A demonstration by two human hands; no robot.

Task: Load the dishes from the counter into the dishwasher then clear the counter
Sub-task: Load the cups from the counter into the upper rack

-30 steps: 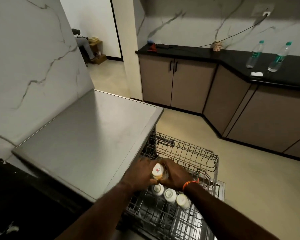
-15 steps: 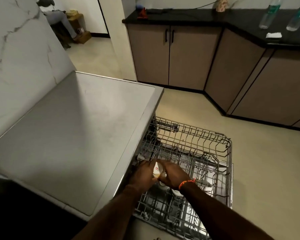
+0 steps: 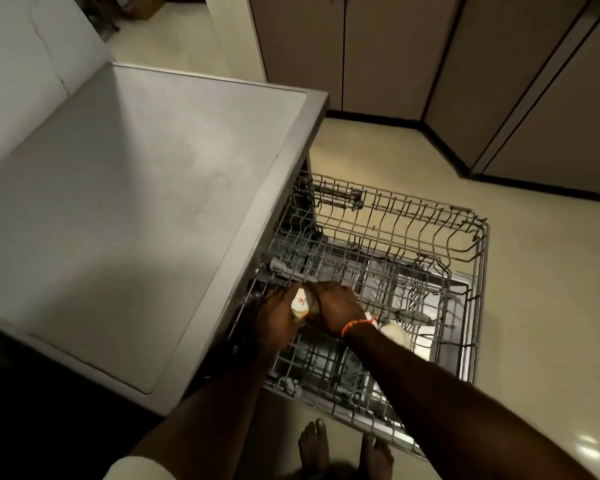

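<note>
White plastic with a small red mark shows between the two hands: a little bottle [image 3: 300, 302] gripped from both sides. The left hand [image 3: 274, 318] wraps its fingers round the bottle's left side, and the right hand [image 3: 333, 311] closes over its right side and top, so both hands are curled tight on it with only a narrow strip of the bottle showing. An orange wristband [image 3: 354, 326] circles the right wrist.

The bottle is held low at the near-left corner of the upper wire rack [image 3: 413, 244], which is pulled out of the dishwasher [image 3: 281, 188] over the floor [image 3: 541, 306]. Just right of the right wrist, another white rounded item [image 3: 395, 334] sits in the rack, partly hidden by the forearm; what exactly it is cannot be told. Beneath the rack, the open dishwasher door [image 3: 461, 282] shows through the wires.

To the left, the grey bench [image 3: 136, 202] forms the dishwasher's top, its surface dull and smooth. Brown cabinet doors [image 3: 388, 50] line the far side of the floor. Two bare feet [image 3: 343, 448] stand at the bottom edge, just in front of the rack.
</note>
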